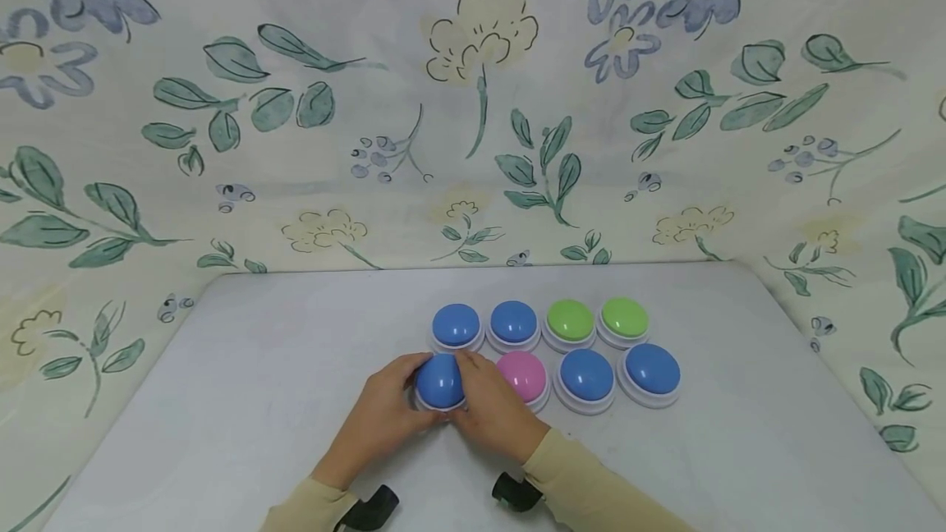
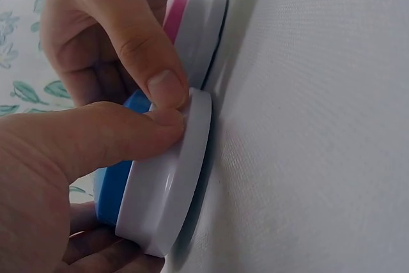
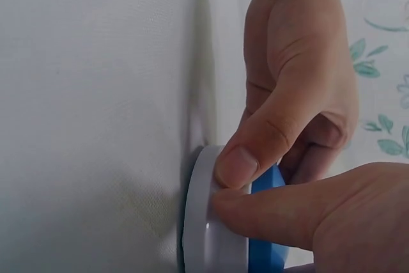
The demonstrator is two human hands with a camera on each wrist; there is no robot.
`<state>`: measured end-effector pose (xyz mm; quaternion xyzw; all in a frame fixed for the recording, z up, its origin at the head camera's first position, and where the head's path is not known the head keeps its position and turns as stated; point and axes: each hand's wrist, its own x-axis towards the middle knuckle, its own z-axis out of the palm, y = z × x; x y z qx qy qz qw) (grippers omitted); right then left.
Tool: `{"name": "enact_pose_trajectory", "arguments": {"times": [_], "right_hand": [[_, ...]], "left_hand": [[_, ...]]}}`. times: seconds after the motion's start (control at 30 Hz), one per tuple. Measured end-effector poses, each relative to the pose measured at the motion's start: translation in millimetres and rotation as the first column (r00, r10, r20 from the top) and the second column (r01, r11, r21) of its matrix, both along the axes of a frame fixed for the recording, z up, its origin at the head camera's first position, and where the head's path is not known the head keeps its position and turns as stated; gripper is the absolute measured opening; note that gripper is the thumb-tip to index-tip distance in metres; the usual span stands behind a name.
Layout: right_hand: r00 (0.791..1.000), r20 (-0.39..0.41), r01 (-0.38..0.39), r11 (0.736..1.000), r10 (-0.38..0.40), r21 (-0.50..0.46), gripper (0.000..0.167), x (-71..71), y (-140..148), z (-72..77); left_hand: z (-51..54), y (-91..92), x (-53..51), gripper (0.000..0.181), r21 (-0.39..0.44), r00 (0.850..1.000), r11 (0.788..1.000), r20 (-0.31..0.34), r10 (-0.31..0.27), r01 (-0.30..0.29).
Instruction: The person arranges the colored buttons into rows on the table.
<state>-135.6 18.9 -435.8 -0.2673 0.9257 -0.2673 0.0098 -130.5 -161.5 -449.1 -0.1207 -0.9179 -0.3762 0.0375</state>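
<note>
Both hands grip a blue push button [image 1: 439,382] with a white round base at the front left of a group of buttons. My left hand [image 1: 380,409] holds its left side, and my right hand [image 1: 493,402] its right side. The two thumbs meet on the near edge of the white base [image 2: 163,190], as both wrist views show. In the left wrist view, the base sits on or just over the table; I cannot tell which. A pink button [image 1: 523,376] stands just right, partly hidden behind the right hand.
Behind stand two blue buttons [image 1: 456,324] and two green buttons [image 1: 571,319] in a row. Two more blue buttons [image 1: 586,374] are right of the pink one. The white table [image 1: 222,401] meets a flowered cloth [image 1: 473,146] at its back and sides.
</note>
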Motion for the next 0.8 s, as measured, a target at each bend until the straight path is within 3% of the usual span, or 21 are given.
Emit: {"name": "enact_pose_trajectory", "arguments": {"times": [0.43,0.8], "right_hand": [[1.0,-0.018,0.001,1.0,-0.001,-0.027,0.066,5.7,-0.2,1.1],[0.999,-0.028,0.022,0.999,-0.021,0.024,0.069,10.2,-1.1,0.9]], "left_hand": [[-0.4,4.4,0.7,0.075,0.0,1.0,1.0,-0.016,-0.008,0.008],[-4.4,8.5,1.8,0.075,0.034,1.0,0.999,-0.022,-0.016,0.017]]}}
